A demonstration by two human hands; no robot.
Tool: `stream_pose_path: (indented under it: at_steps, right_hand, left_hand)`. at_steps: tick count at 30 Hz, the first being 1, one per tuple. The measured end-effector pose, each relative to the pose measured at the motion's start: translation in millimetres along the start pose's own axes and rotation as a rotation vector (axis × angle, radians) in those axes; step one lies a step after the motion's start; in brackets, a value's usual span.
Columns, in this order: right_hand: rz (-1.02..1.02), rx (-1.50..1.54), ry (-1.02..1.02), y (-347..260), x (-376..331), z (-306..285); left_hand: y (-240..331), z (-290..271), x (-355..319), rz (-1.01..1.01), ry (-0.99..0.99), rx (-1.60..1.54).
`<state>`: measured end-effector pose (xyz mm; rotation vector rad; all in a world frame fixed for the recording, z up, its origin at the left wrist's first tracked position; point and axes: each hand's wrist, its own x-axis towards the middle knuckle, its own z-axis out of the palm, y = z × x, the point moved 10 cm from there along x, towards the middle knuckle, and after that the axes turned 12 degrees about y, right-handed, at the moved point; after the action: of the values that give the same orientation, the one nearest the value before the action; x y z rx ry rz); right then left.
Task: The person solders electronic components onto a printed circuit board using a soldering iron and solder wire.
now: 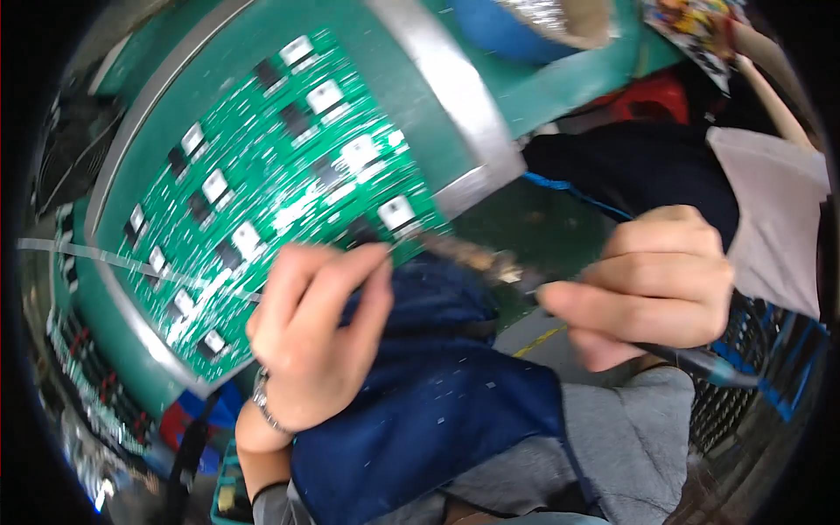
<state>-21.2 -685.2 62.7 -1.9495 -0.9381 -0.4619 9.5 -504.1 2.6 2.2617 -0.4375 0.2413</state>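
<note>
A large green circuit board (354,74) lies tilted before me, with rows of black and white square components (214,186) on it. My right hand (652,284) is closed around a soldering iron (713,366), whose blurred metal end (490,262) points left to the board's near right corner, by a white component (396,213). Whether its tip touches is too smeared to tell. My left hand (319,324) is pinched over the board's near edge. A blurred pale strand, apparently solder wire (105,255), runs from the far left into this hand; its end is hidden.
Metal strips (446,70) edge the green worktop. At the back stands a blue round container (503,31). Another person's arm (774,92) shows at the upper right, near dark cloth. A blue-edged black crate (739,407) is at the right, and red-dotted boards (87,363) sit at the left.
</note>
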Motion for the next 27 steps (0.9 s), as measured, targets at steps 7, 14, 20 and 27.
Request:
stream_pose_path:
  at_steps: [7,14,20,27]
  right_hand:
    - [-0.007,-0.035,0.101,2.3,-0.1,-5.0]
    - [0.018,0.024,-0.025,0.0,1.6,6.9]
    - [-0.038,-0.002,-0.043,-1.5,6.1,7.5]
    - [-0.019,-0.017,0.001,-0.8,5.0,6.6]
  left_hand:
    - [5.6,5.3,4.1,0.025,-0.014,0.031]
    - [-0.1,1.0,-2.3,0.033,-0.021,0.004]
    - [3.5,-4.0,0.4,0.083,0.007,-0.003]
    - [5.1,0.2,0.4,0.117,0.011,0.0]
